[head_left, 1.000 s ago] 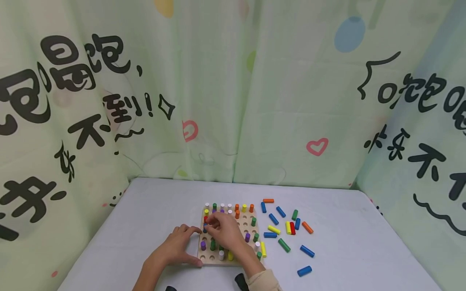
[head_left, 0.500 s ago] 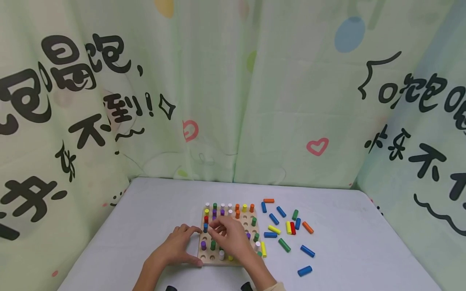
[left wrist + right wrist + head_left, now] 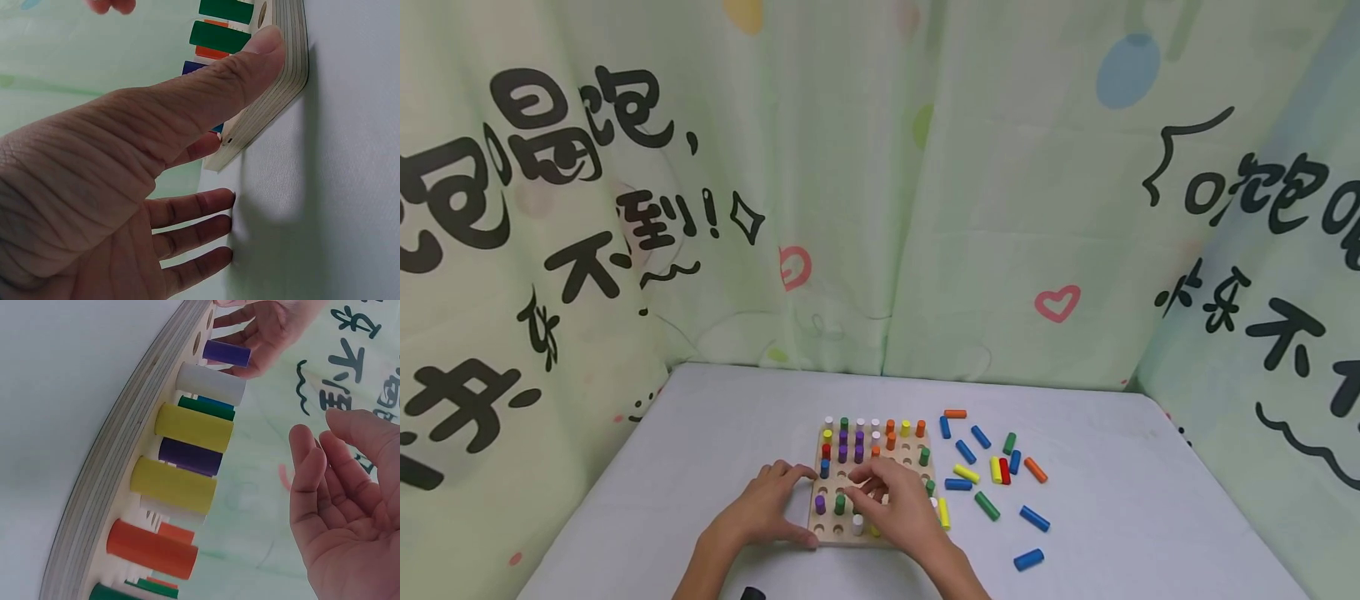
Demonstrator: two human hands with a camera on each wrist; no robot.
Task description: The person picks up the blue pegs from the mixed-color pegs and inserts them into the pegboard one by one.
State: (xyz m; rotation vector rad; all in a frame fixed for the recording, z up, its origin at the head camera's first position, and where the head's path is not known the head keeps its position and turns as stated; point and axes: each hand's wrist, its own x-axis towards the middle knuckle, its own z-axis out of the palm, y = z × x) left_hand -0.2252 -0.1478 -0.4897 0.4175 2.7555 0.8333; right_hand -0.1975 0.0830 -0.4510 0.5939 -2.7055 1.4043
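A wooden pegboard [image 3: 829,518] lies on the table with several coloured pegs upright in its holes. My left hand [image 3: 760,504] rests at its left side, the thumb [image 3: 265,44] pressing the near corner and the index finger touching the side edge. The other left fingers are extended over the tabletop. My right hand [image 3: 895,504] hovers above the middle of the board, fingers loosely bent, and nothing shows between them in the right wrist view. A blue peg [image 3: 824,469] stands in the left column in front of a red peg [image 3: 826,451]. The right hand hides part of the board.
Loose pegs lie scattered right of the board, among them a blue peg [image 3: 1028,559], an orange peg [image 3: 955,413] and a green peg [image 3: 987,506]. A black object [image 3: 752,593] shows at the bottom edge. A printed curtain [image 3: 880,208] hangs behind the white table [image 3: 1112,500].
My right hand has drawn away from the blue peg in the left column, moving right and nearer to me. That peg stands uncovered in its hole. The left hand has stayed put.
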